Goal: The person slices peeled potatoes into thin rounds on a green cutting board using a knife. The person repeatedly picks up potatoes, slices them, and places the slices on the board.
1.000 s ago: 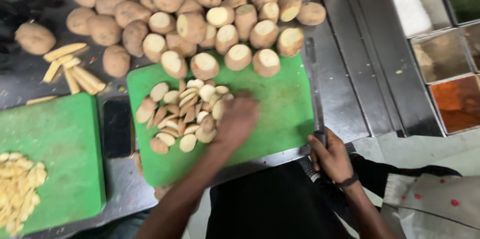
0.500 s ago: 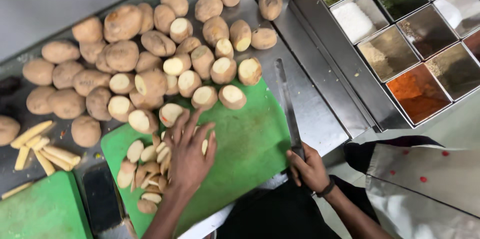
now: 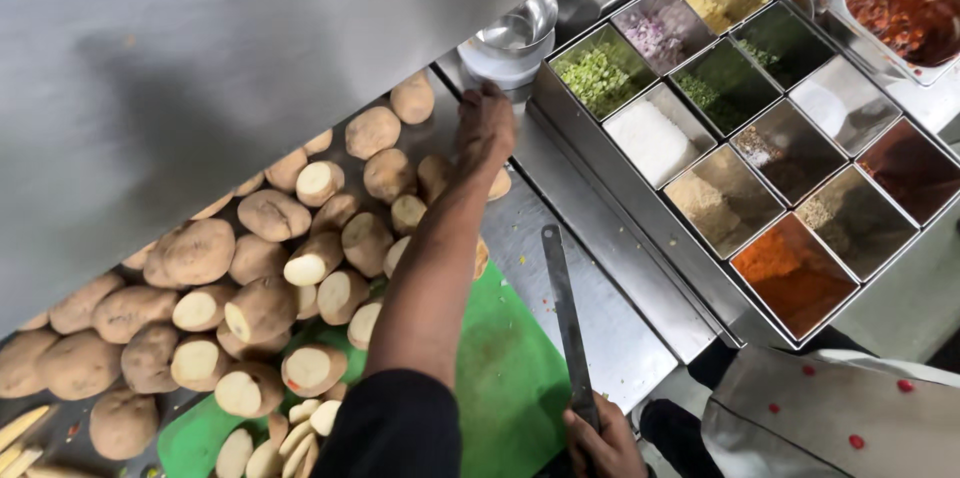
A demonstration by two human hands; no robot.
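Left hand: left hand point(image 3: 485, 130) is stretched far forward over the potato pile, palm down, fingers curled together on a halved potato point(image 3: 497, 181) at the pile's far right edge; whether it truly grips it cannot be told.
Left arm: bare forearm runs up the middle of the head view, with a black sleeve point(image 3: 395, 428) at the bottom.
Right hand: right hand point(image 3: 600, 443) sits at the bottom edge, fingers closed around the handle of a knife point(image 3: 565, 313).
Knife: long dark blade lies flat, pointing away from the person, on the steel counter point(image 3: 620, 338) just beside the right edge of the green cutting board point(image 3: 510, 378).
Potatoes: whole and halved potatoes point(image 3: 250, 278) are heaped on the counter left of the arm, some halves showing pale cut faces; pale slices point(image 3: 285, 438) lie at the near end of the board.
Containers: tray of square steel containers point(image 3: 760, 148) stands to the right, holding chopped greens, white grains, and brown and orange powders.
Bowls: stacked steel bowls point(image 3: 515, 38) stand just beyond the left hand.
Garment: white cloth with red buttons point(image 3: 830, 418) shows at the lower right.
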